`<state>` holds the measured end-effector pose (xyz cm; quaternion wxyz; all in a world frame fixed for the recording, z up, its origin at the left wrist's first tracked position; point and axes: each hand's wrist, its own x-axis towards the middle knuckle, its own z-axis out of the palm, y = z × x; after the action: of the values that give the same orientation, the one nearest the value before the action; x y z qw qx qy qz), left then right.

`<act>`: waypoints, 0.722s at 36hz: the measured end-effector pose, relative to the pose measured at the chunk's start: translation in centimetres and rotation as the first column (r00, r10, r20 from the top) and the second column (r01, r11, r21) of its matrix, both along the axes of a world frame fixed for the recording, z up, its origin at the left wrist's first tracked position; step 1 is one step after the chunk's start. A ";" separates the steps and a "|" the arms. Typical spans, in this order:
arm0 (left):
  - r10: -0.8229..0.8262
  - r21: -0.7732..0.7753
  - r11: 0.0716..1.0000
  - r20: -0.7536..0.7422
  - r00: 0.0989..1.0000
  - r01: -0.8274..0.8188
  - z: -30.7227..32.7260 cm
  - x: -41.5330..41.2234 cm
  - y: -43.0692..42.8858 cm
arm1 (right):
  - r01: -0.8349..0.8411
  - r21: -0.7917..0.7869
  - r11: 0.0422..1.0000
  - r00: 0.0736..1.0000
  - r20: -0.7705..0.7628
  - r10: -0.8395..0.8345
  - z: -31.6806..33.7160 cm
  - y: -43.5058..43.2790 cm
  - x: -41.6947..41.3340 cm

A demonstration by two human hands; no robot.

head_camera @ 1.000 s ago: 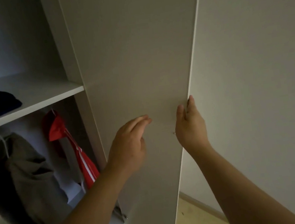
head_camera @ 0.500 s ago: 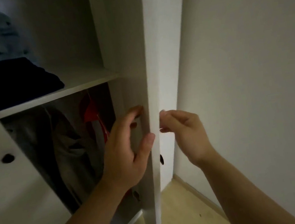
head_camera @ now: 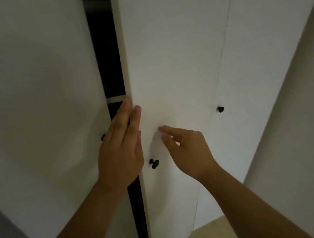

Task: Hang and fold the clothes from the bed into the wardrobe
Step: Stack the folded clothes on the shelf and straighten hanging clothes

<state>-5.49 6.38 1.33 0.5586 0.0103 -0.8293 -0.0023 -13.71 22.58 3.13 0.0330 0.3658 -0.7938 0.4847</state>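
Nearly done, I judge: left hand (head_camera: 120, 150) at 8 o'clock, fingers straight, lies on the edge of the wardrobe door (head_camera: 167, 56); right hand (head_camera: 189, 150) at 5 o'clock, loosely bent, empty, touches it. Dark gap (head_camera: 104, 45) at 11 o'clock; clothes unseen.

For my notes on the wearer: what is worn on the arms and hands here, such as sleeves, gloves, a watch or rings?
Nothing worn shows. The left hand and the right hand are bare, without gloves or visible rings. The left forearm and right forearm are bare down to the frame edge: no sleeve, watch or bracelet.
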 end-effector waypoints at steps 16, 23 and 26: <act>0.456 -0.280 0.870 0.145 0.878 -0.406 2.0 -1.2 -9.2 | 0.022 0.346 0.938 0.991 -0.132 0.025 2.3 -8.5 -2.4; 0.542 -0.315 0.824 0.201 0.816 -0.470 2.2 -2.9 -10.5 | 0.033 0.387 0.922 0.992 -0.127 0.018 2.2 -10.5 -3.4; 0.569 -0.321 0.811 0.235 0.788 -0.490 2.3 -3.4 -11.0 | 0.049 0.390 0.920 0.992 -0.128 0.002 2.2 -11.3 -3.8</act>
<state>-8.93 -4.64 3.63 0.3912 0.1756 -0.8655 0.2588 -17.46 11.30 5.32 0.0149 0.3853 -0.8754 0.2916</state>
